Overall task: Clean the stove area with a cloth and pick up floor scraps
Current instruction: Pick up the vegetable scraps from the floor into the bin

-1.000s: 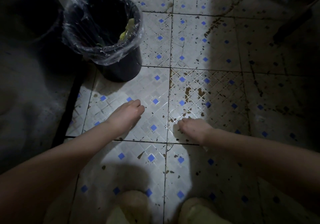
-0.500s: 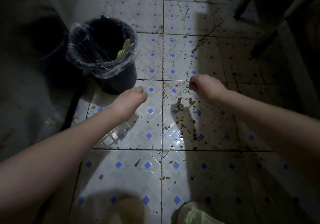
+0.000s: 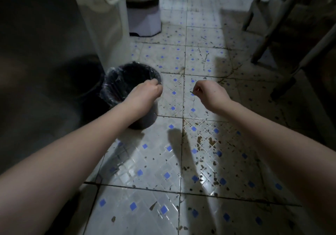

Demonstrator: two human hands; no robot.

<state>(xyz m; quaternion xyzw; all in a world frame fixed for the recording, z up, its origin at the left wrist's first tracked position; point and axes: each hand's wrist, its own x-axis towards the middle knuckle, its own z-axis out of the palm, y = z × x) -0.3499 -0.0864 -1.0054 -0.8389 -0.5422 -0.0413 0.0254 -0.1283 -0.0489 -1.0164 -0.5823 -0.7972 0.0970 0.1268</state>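
The bin (image 3: 111,87) stands on the floor (image 3: 145,164), left of centre, close against a cabinet (image 3: 107,35) on its left. Behind the cabinet, farther along the floor, sits a second container (image 3: 145,18). The left hand (image 3: 145,94) hangs over the bin's right rim. The right hand (image 3: 209,94) is level with it, well to the right of the bin and above the floor, with a scrap (image 3: 191,91) pinched at its fingertips on the side facing the bin. Spots (image 3: 205,142) lie scattered on the tiles below and in front of that hand. Table legs (image 3: 263,40) stand at the far right.
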